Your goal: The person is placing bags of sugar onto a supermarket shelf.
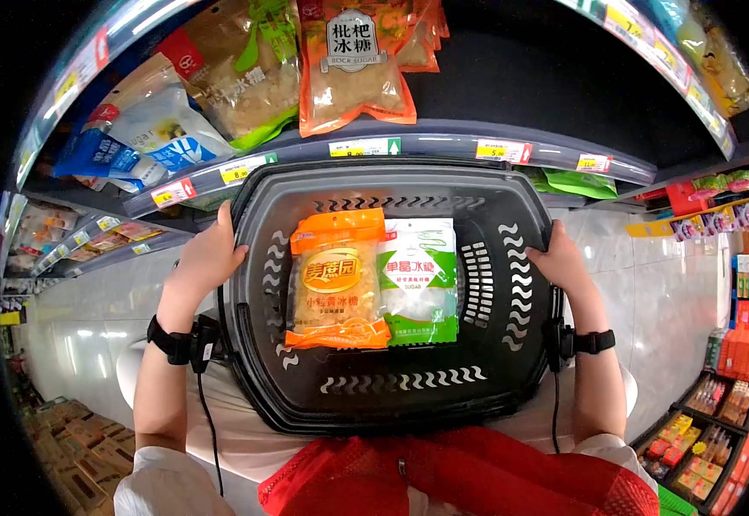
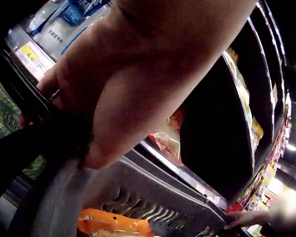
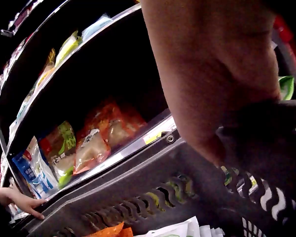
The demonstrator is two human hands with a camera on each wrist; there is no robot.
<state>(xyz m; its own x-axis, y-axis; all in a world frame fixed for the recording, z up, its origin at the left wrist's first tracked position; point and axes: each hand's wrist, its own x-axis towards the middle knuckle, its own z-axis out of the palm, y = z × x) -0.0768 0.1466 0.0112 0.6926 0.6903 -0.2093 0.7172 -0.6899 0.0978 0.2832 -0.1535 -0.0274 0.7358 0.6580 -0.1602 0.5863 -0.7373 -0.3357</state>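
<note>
A black plastic shopping basket (image 1: 409,404) is held level in front of the body, its far edge close to the shelf. My left hand (image 1: 211,251) grips its left rim, thumb on the inner side and the other fingers hidden outside. On the opposite rim, my right hand (image 1: 557,256) grips the same way, thumb inward. Inside the basket lie two bags side by side: an orange rock sugar bag (image 1: 337,279) and a green-and-white rock sugar bag (image 1: 420,284). The right wrist view shows the right hand (image 3: 217,94) close up at the slotted basket wall (image 3: 138,200).
A store shelf (image 1: 443,142) with price tags runs along the far side. On it sit an orange rock sugar bag (image 1: 356,64), a green-edged bag (image 1: 250,77) and a blue-and-white bag (image 1: 155,129). Snack racks (image 1: 748,318) stand at right; cartons (image 1: 78,451) lie lower left.
</note>
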